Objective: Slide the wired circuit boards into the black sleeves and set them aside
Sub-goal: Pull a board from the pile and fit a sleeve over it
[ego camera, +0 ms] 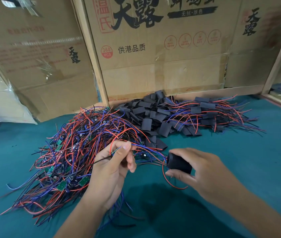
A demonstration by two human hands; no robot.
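Head view | my right hand (203,170) grips a black sleeve (179,163) — long axis running left-right, mouth facing left toward wires (146,148) pinched in my left hand (114,162) | bare green surface (239,152) lies open to the right — board heap (71,152) left.

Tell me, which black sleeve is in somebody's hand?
The black sleeve pinched in the right hand; all the others lie heaped by the cardboard.
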